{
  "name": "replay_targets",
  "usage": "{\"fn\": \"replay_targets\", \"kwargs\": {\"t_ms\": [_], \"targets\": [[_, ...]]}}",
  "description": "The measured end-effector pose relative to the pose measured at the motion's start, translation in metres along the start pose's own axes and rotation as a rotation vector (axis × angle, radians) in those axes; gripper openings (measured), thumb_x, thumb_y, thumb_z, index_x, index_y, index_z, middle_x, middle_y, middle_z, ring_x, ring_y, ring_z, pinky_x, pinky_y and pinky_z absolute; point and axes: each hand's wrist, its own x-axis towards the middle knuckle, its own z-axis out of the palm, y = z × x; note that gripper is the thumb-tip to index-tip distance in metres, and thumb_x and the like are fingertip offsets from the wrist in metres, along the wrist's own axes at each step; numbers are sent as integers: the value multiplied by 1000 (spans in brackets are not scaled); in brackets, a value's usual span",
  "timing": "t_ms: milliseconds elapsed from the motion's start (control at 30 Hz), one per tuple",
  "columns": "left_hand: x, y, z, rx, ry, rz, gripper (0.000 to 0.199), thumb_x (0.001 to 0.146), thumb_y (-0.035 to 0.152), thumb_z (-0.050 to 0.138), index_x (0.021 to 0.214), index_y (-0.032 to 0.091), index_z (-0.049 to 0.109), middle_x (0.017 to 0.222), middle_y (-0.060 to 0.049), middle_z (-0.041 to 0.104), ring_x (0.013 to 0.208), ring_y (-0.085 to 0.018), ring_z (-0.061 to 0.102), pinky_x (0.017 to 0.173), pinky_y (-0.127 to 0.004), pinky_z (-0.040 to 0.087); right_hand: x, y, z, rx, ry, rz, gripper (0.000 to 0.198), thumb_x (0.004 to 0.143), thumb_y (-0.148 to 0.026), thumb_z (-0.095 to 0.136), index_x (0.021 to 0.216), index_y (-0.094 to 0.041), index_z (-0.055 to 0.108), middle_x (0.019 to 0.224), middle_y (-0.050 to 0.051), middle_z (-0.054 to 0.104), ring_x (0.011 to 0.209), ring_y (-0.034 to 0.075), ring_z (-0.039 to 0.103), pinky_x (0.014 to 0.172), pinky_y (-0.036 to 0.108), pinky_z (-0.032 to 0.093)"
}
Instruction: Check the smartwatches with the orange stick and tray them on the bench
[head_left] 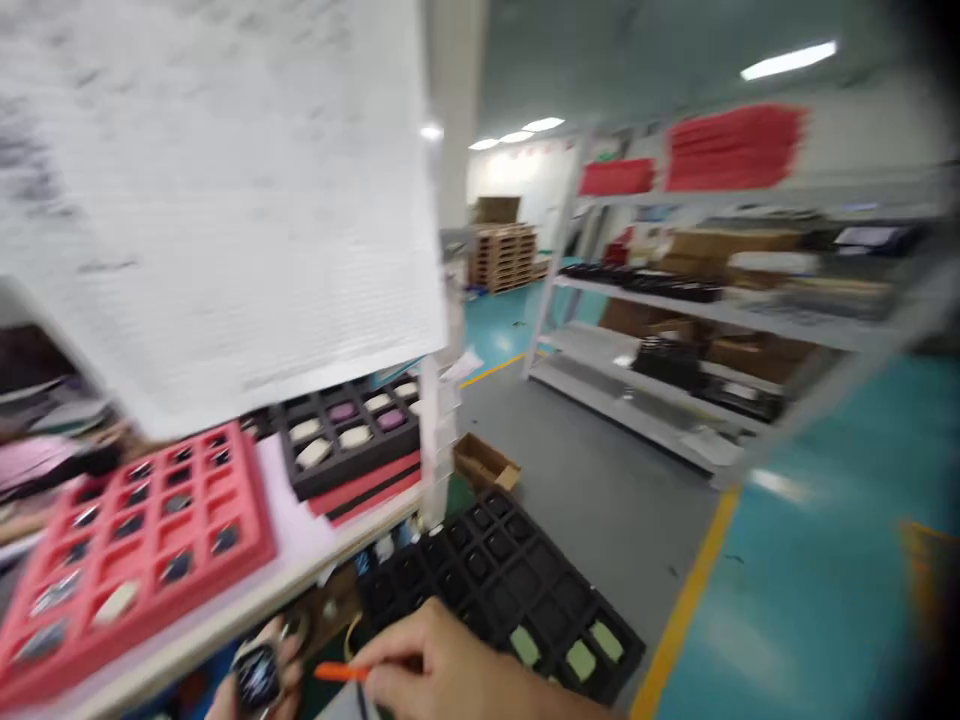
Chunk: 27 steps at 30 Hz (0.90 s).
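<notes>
In the lower left of the head view, my left hand point(291, 672) is closed around a smartwatch point(258, 676) with a dark square face turned up. To its right, my right hand point(439, 665) pinches a thin orange stick-like object point(339, 672), its tip pointing left toward the watch. Blur hides what kind of tool it is. Behind my right hand lies a black compartment tray point(525, 580); a few light green blocks point(580, 660) sit in its near cells.
A red tray point(262, 520) holding several dark watch-like pieces stands on the bench point(330, 570). Beside it, a black tray point(300, 470) holds pale and purple pieces. A hanging white sheet point(247, 200) covers the upper left. Right stands a shelf rack point(637, 400); a cardboard box point(484, 462) is on the floor.
</notes>
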Motion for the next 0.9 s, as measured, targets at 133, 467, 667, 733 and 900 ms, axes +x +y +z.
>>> {"fn": "replay_targets", "kwargs": {"t_ms": [133, 467, 667, 733, 900], "targets": [[-14, -15, -36, -131, 142, -66, 44, 66, 37, 83, 101, 12, 73, 96, -12, 69, 75, -19, 63, 64, -26, 54, -6, -10, 12, -84, -37, -77, 28, 94, -27, 54, 104, -18, 78, 56, -2, 53, 50, 7, 44, 48, 16, 30], [-22, -19, -38, -237, -66, -92, 43, 74, 40, 80, 101, 8, 72, 87, -14, 68, 65, -15, 61, 54, -19, 46, -5, 0, 17, -135, -78, -80, 40, 100, -39, 49, 121, -14, 72, 56, 0, 57, 51, 10, 52, 51, 19, 38], [-21, -19, -39, -215, -90, -85, 40, 78, 39, 77, 102, 8, 72, 88, -15, 68, 66, -14, 62, 55, -19, 46, -3, 0, 13, -137, -80, -72, 40, 101, -41, 49, 120, -15, 72, 57, 0, 56, 52, 11, 53, 51, 19, 38], [-19, -20, -39, -206, -96, -81, 40, 79, 39, 76, 104, 8, 71, 90, -15, 68, 66, -14, 62, 56, -19, 47, -4, 1, 12, -143, -79, -83, 40, 101, -41, 49, 120, -14, 72, 57, 0, 55, 52, 10, 52, 51, 19, 39], [-17, -21, -36, -185, -127, -76, 38, 83, 39, 71, 106, 8, 71, 90, -15, 68, 68, -16, 63, 56, -19, 47, -4, 6, 8, -155, -79, -80, 41, 102, -42, 48, 118, -14, 73, 60, 0, 53, 54, 10, 50, 52, 20, 37]]}}
